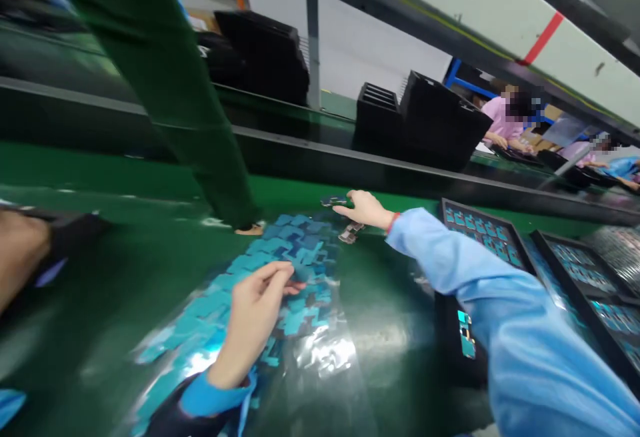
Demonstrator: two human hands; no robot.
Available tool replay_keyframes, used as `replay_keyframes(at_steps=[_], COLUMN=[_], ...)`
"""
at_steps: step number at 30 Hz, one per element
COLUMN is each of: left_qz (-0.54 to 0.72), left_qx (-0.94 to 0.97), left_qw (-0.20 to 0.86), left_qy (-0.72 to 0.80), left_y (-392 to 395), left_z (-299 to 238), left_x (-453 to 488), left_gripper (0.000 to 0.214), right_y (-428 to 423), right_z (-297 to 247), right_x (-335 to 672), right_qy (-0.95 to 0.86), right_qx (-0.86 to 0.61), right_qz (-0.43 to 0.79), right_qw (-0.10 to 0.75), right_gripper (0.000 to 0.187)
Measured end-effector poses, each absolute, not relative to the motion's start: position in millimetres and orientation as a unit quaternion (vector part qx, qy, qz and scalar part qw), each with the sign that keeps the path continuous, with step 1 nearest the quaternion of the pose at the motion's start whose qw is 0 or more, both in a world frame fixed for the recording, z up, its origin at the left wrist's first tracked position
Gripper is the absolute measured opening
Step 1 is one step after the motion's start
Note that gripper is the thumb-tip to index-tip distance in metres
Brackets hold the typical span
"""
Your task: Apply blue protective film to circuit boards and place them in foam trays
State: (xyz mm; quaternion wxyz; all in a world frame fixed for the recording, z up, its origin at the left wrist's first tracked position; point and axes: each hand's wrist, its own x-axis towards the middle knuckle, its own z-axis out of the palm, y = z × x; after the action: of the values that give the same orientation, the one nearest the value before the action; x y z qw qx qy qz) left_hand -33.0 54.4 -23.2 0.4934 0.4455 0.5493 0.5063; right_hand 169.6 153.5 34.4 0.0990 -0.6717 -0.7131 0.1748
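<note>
Low over a clear sheet covered with teal film pieces [205, 310], my left hand [253, 313] is closed in a pinch. A thin blue film piece [301, 272] shows at its fingertips. Farther out, my right hand [369, 210] reaches to a small dark electronic part [330, 201] on the green table. Thumb and forefinger are apart at that part's right end; I cannot tell whether they touch it. Just below this hand lies a second small part, greyish and metallic [350, 233].
Black trays with teal-covered boards [480, 227] [580, 263] stand at the right, partly behind my sleeve. A green cloth-covered post [200, 123] rises at the left. Black bins [420, 120] stand beyond the ledge. Another person's hand [20, 253] is at the far left; people work in the background.
</note>
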Motion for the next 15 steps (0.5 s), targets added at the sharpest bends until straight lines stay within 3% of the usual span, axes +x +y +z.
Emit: replay_keyframes(at_steps=[3, 7, 15], left_qz=[0.51, 0.507, 0.513], left_qx=[0.447, 0.453, 0.462], left_qw=[0.502, 0.51, 0.487], left_qy=[0.537, 0.526, 0.535], left_y=[54, 51, 53], left_z=[-27, -30, -29], left_x=[-34, -34, -33], left_gripper=[0.033, 0.028, 0.028], right_y=[201, 225, 201], right_z=[11, -6, 16], right_x=[128, 116, 175], right_qy=[-0.635, -0.584, -0.699], right_qx=[-0.754, -0.796, -0.687], right_qz=[0.14, 0.131, 0.153], right_qw=[0.094, 0.088, 0.128], right_gripper=[0.056, 0.06, 0.082])
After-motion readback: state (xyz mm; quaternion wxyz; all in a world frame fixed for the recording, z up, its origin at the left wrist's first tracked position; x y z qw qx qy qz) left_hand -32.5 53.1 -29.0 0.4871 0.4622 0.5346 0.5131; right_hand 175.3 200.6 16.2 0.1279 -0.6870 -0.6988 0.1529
